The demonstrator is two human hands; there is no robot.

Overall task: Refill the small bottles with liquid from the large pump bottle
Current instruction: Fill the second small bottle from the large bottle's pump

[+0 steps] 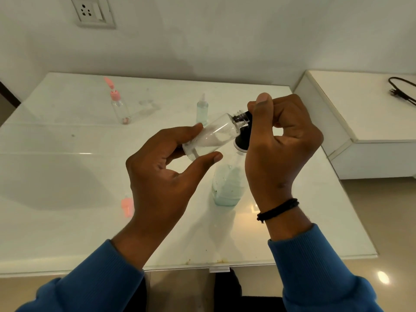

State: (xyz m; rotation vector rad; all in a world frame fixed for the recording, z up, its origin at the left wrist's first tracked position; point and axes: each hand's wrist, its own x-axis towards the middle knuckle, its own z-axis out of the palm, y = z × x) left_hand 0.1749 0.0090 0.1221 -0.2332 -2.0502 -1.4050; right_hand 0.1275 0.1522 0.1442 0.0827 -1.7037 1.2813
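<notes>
The filling step is in hand. The left hand [166, 167] pinches a clear small bottle [211, 136] between thumb and fingertips, tilted on its side with its open, capless neck brought up against the black pump head [244, 129] of the large bottle [227, 185]. That bottle stands on the white surface [67, 165] just below, with pale blue liquid low in it. The right hand [283, 140] is curled over the pump head, thumb up on top; whether it is pressing cannot be told. The small bottle looks nearly empty, so little seems done for this one. Next, the spout likely needs to sit squarely in the neck before the pump is pressed, or liquid may run down the outside. A pink cap [127, 206] lies near the left wrist. Farther back stand a pink-capped bottle [119, 104] and a bottle with bluish liquid [202, 109].
</notes>
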